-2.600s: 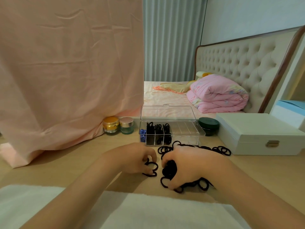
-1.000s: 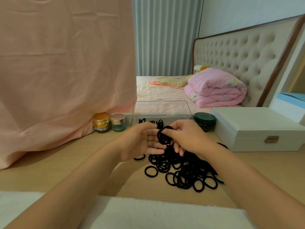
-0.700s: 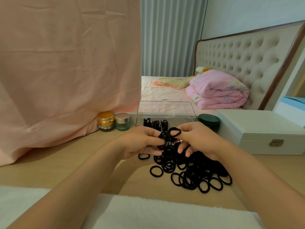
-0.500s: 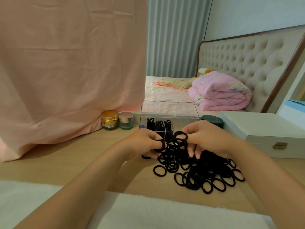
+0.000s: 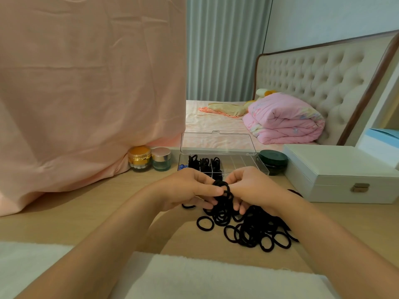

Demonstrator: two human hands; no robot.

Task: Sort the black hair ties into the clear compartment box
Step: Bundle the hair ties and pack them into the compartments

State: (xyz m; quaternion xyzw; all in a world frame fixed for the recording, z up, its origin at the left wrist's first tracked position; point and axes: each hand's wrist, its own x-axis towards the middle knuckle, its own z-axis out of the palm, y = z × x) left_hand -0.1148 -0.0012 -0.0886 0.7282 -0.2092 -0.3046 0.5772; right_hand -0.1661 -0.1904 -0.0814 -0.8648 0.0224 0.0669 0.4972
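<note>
A loose pile of black hair ties [image 5: 252, 228] lies on the wooden table in front of me. My left hand [image 5: 190, 189] and my right hand [image 5: 250, 186] meet just above the pile's far edge, and both pinch a small bunch of hair ties [image 5: 223, 188] between them. Behind my hands stands the clear compartment box [image 5: 244, 161] with its lid raised. Its left compartments hold black hair ties [image 5: 204, 164]; its right compartments look bare. My fingers hide the box's front edge.
Two cosmetic jars [image 5: 149, 158] stand left of the box, against a hanging pink cloth [image 5: 86, 93]. A dark green round tin [image 5: 273, 160] and a white case [image 5: 336, 175] sit to its right. A white towel [image 5: 194, 277] covers the near table edge.
My hands rose from pressing on the pile to working a few ties between the fingertips. The two hands have since closed together on one bunch. The camera shifted slightly.
</note>
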